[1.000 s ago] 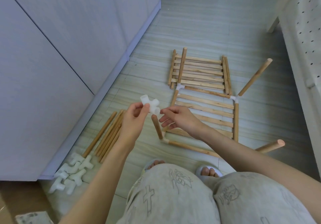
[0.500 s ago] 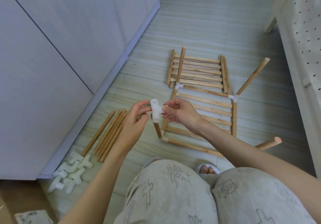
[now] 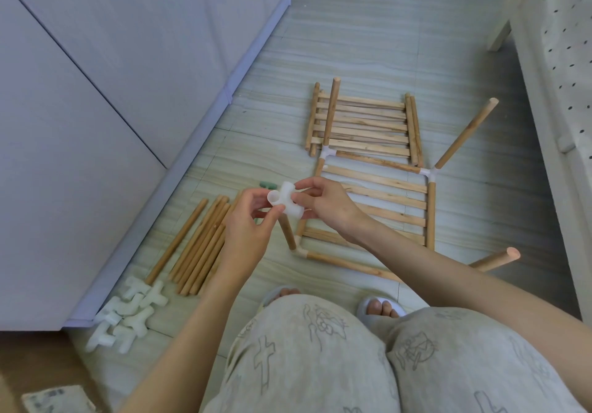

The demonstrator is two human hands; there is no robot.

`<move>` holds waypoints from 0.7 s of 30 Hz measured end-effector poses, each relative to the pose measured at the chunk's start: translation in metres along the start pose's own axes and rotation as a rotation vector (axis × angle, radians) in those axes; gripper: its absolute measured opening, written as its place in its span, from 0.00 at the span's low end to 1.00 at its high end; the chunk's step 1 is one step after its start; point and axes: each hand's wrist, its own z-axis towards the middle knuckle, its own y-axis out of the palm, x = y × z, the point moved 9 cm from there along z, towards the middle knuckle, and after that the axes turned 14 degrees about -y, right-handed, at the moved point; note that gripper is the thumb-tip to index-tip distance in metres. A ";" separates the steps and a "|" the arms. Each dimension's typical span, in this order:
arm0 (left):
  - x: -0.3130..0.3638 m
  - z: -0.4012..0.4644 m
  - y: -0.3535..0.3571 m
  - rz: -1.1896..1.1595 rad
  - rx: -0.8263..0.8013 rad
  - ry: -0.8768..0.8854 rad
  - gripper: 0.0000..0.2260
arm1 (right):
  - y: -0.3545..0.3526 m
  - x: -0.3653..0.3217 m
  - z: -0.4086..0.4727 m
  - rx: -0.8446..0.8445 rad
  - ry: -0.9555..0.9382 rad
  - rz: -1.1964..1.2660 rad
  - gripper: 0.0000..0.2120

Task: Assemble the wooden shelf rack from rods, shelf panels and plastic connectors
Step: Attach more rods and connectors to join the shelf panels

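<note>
Both hands hold a white plastic multi-way connector (image 3: 286, 203) above the floor, over the top of a short upright wooden rod (image 3: 287, 232). The left hand (image 3: 248, 230) pinches the connector from its left, thumb and fingers clamped on it, while the right hand (image 3: 323, 203) pinches it from the right. The rod rises from a white corner connector (image 3: 299, 251) of the partly built wooden frame with a slatted shelf panel (image 3: 381, 201) lying on the pale tiled floor (image 3: 368, 44). Beyond it lies a second slatted wooden panel (image 3: 365, 124). To the left sit a bundle of loose wooden rods (image 3: 201, 243) and a heap of spare white connectors (image 3: 126, 313), beside a grey cabinet (image 3: 112, 60).
</note>
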 end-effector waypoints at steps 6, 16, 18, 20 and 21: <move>0.004 -0.001 -0.004 -0.034 0.023 0.001 0.08 | 0.001 -0.013 -0.005 -0.083 -0.107 -0.189 0.12; -0.002 -0.001 -0.004 -0.072 0.018 -0.010 0.08 | 0.007 -0.025 -0.007 -0.126 -0.239 -0.475 0.10; -0.004 -0.001 -0.003 -0.076 -0.008 -0.007 0.08 | 0.006 -0.022 -0.007 -0.120 -0.232 -0.482 0.11; -0.006 0.001 -0.001 -0.084 -0.026 -0.031 0.05 | 0.005 -0.018 -0.006 -0.110 -0.220 -0.477 0.11; -0.009 0.003 -0.001 -0.112 -0.032 -0.067 0.02 | 0.005 -0.017 -0.005 -0.107 -0.213 -0.478 0.11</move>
